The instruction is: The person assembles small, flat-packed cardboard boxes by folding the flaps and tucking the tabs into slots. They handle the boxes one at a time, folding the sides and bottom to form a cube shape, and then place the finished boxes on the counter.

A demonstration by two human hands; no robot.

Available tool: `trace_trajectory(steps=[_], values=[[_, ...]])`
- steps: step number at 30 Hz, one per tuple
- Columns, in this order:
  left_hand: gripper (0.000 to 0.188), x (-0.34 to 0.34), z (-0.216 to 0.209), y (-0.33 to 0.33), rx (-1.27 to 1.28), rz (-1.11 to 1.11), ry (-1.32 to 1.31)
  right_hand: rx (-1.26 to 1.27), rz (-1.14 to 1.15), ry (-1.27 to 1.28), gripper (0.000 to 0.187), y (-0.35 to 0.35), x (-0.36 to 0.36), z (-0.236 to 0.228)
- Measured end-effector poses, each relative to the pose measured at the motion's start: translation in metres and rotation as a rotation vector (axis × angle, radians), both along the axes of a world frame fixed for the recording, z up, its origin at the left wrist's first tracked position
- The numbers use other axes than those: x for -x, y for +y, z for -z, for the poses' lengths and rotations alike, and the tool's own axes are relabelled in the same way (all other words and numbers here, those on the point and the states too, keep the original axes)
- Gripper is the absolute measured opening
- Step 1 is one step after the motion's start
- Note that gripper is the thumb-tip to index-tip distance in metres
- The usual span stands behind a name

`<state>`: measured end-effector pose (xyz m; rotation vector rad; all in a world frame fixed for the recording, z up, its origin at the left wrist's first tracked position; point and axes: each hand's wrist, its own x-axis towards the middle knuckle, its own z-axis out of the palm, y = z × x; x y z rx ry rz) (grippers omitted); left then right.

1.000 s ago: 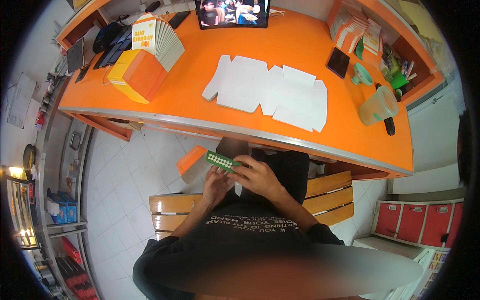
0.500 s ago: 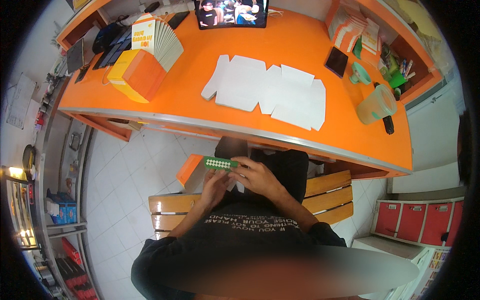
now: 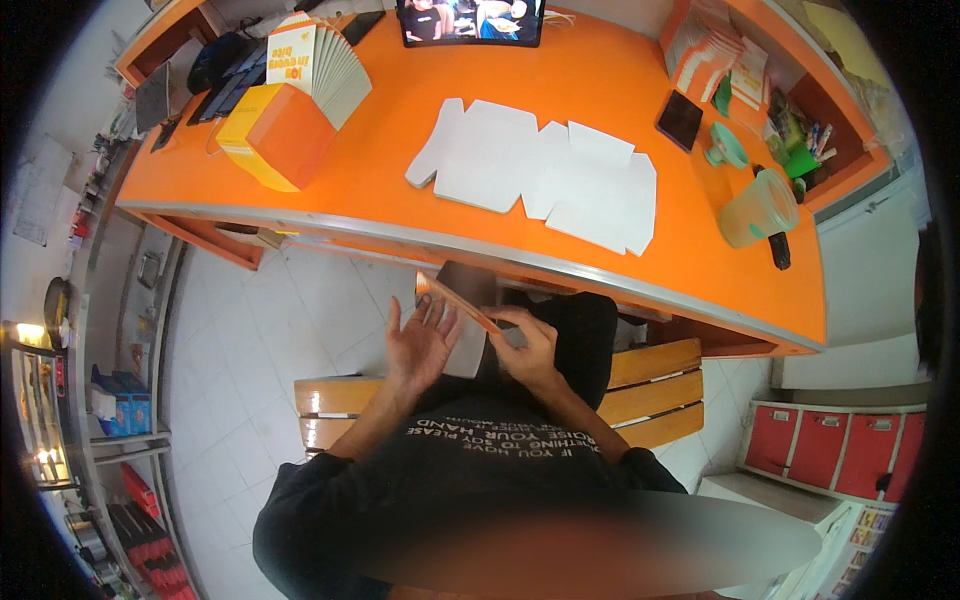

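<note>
Above my lap I hold a thin folded carton [image 3: 462, 303] in my right hand [image 3: 528, 347], its fingers and thumb pinched on the near right end. The carton is tilted and seen almost edge-on, with an orange-brown edge; a pale grey flap or panel [image 3: 464, 356] hangs below it. My left hand [image 3: 418, 346] lies open beside it, palm up and fingers spread. The left fingertips are close to the carton's underside; whether they touch I cannot tell. On the orange table [image 3: 370, 150] in front lies a stack of flat white die-cut carton blanks [image 3: 540, 175].
At the table's left stand a yellow-orange box [image 3: 278, 135] and a fanned row of folded cartons [image 3: 325, 75]. A tablet [image 3: 472, 22] plays video at the back. To the right are a phone [image 3: 679, 120], a green lid [image 3: 727, 146] and a translucent tub [image 3: 757, 208]. I sit on a slatted bench [image 3: 655, 390].
The carton has turned from showing its green patterned side and orange panel to nearly edge-on. My left hand has let go and opened; my right hand keeps its hold.
</note>
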<state>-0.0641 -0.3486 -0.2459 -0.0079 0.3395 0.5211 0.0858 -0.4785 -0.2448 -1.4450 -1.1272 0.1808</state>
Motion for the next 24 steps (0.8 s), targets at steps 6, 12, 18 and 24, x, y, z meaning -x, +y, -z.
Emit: trace_trajectory(steps=[6,12,18,24], values=[[0.043,-0.003,-0.004,-0.014,-0.690,0.074,0.269,-0.023,-0.123,-0.275,0.019,0.001,0.001,-0.019],[0.010,-0.005,-0.017,-0.015,-0.995,0.078,0.509,-0.003,0.111,-0.196,0.013,-0.004,-0.005,-0.015],[0.009,-0.008,-0.012,-0.030,-1.480,-0.110,0.662,-0.024,0.299,0.054,0.012,0.007,0.011,-0.016],[0.011,-0.018,-0.011,-0.018,-1.276,-0.340,0.650,-0.031,-0.099,0.381,0.012,0.006,-0.001,-0.012]])
